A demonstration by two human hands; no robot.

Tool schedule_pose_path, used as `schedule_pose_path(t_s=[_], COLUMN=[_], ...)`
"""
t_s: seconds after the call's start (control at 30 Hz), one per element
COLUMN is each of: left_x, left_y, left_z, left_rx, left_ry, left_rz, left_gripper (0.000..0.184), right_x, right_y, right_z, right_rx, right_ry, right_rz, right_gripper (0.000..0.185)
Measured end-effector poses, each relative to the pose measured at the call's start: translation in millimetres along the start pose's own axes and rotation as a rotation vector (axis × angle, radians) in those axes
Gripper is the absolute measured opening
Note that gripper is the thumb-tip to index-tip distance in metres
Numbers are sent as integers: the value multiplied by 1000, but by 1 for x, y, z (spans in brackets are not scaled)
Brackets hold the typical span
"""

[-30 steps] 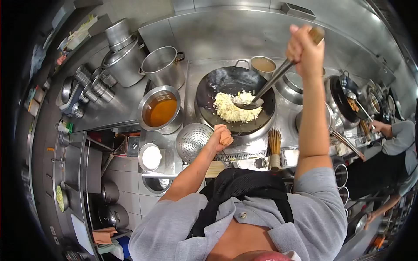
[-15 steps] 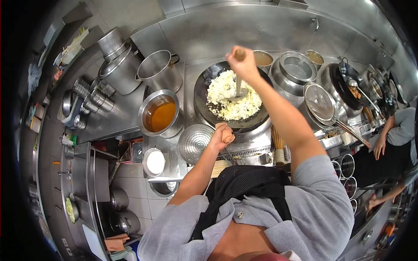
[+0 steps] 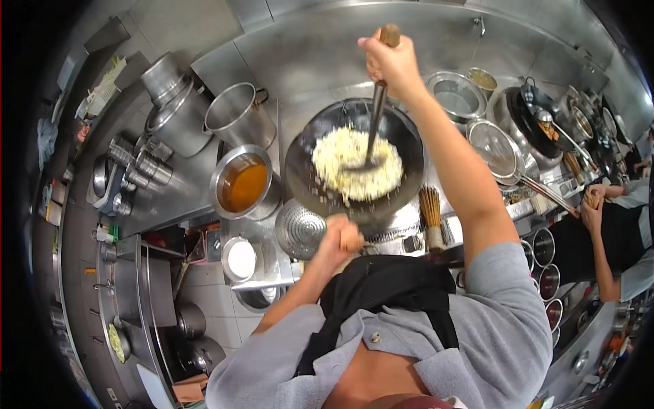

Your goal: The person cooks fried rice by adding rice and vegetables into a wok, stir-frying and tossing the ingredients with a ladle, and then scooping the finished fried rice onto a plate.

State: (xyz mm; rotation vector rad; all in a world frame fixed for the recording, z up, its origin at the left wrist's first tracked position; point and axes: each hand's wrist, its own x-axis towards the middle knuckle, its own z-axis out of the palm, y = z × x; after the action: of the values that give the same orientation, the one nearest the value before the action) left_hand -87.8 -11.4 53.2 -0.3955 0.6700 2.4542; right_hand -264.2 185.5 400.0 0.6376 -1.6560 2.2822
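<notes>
The right hand (image 3: 395,61) is raised beyond the wok, its arm stretched forward and its fingers closed in a fist round the wooden handle end of a long steel ladle (image 3: 377,116). The shaft drops from this grip, its bowl in loose pale-yellow and white food (image 3: 340,153) inside a round black metal wok (image 3: 300,167). The left hand (image 3: 335,238), blurred, is closed on an orange-tan cloth (image 3: 351,239) at the wok's near side, just beside a round perforated steel strainer (image 3: 300,228).

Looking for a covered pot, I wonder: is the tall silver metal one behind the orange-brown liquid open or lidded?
Open: the tall silver metal pot shows its inner wall, and no lid covers its rim.
</notes>
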Motion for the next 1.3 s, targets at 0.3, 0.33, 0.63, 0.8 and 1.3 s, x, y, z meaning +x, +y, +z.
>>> schedule_pose_path(t_s=[0.3,0.33,0.63,0.8,1.3], left_x=[5,-13,7,-9,-34], left_y=[-1,-20,14,-71,-35], left_z=[-23,-36,30,-132,-62], left_rx=[22,69,44,257,171], left_ry=[-44,30,128,-31,110], left_rz=[14,-5,69,60,-3], left_gripper=[10,7,11,16,11], right_x=[-19,-12,-43,-17,-16], right_y=[76,51,55,-19,-58], right_z=[15,7,38,-9,7], right_rx=[-295,-219,-195,5,-11], right_ry=[106,70,20,-22,5], right_rz=[-269,-201,-179,-76,-36], right_gripper=[27,28,27,26,30])
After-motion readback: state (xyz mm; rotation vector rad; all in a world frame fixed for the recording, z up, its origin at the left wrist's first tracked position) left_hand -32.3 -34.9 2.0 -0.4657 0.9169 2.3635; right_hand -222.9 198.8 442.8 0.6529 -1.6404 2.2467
